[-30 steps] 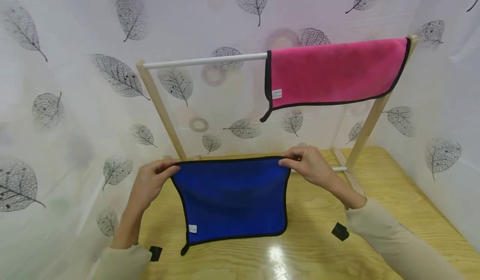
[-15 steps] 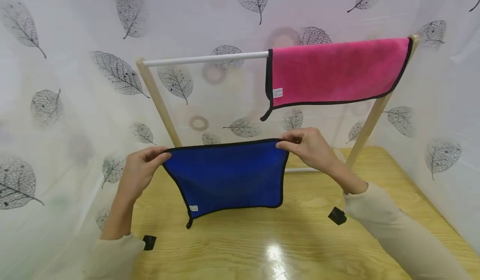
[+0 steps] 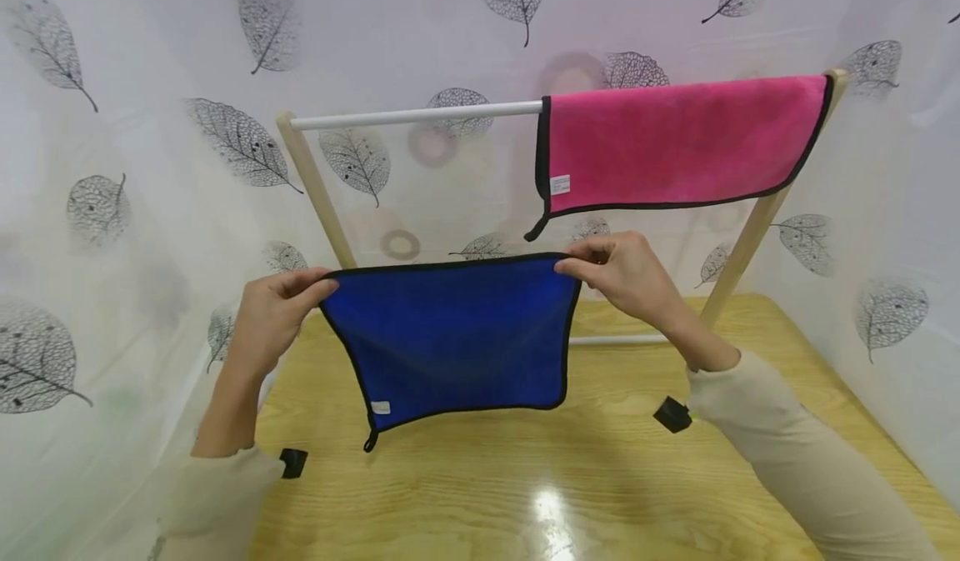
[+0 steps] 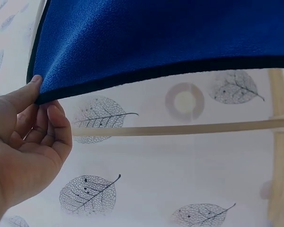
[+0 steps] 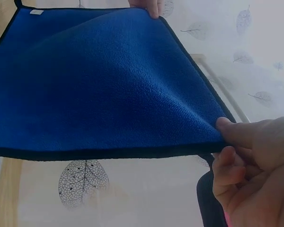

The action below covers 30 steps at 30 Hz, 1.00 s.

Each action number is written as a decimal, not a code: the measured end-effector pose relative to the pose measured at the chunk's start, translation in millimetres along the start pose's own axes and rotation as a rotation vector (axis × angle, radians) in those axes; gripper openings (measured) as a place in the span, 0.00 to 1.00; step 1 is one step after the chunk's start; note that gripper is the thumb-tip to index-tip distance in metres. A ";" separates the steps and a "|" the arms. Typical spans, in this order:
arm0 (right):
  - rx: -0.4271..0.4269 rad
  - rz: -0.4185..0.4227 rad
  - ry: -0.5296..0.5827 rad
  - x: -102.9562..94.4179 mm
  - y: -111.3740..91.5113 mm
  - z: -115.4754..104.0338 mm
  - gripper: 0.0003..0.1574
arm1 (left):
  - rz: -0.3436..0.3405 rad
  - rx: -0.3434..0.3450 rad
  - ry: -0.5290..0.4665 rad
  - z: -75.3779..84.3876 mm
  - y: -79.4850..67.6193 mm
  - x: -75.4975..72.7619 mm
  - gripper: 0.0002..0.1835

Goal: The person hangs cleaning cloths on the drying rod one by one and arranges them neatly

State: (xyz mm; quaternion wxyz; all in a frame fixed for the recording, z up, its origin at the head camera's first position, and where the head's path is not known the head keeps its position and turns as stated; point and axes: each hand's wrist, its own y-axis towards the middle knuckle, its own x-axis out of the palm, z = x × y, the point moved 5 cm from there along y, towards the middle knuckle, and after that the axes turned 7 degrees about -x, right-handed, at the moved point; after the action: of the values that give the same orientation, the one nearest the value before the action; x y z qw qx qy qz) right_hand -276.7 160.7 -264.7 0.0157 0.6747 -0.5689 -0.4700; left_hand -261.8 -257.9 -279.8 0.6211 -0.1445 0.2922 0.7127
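A: ok, what's up front?
B: left hand [image 3: 267, 315] and right hand [image 3: 626, 277] each pinching a top corner of a rectangular, black-edged blue cloth [image 3: 453, 340], up over the yellow wood-grain table [image 3: 420, 494].
A: and behind?
B: black-edged pink cloth [image 3: 682, 146] over a round white bar [image 3: 420, 116].

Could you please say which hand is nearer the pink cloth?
The right hand: in the head view it is below the pink cloth; the left hand is farther, lower left.
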 end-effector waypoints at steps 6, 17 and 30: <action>0.037 0.013 0.004 -5.0 5.8 -3.9 0.10 | 0.013 0.003 -0.020 9.1 4.5 -6.2 0.24; 0.090 0.017 0.014 -8.7 13.3 -6.7 0.11 | 0.044 -0.009 -0.056 17.9 10.4 -10.7 0.23; 0.124 0.038 0.093 -15.1 34.9 -17.3 0.12 | 0.137 -0.024 -0.135 33.9 26.1 -28.4 0.24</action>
State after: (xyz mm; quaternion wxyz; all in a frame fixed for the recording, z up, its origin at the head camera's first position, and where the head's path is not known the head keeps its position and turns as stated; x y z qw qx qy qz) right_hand -290.3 151.4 -226.4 0.0089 0.6844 -0.6084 -0.4016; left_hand -276.5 -261.9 -230.8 0.5872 -0.0835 0.2503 0.7653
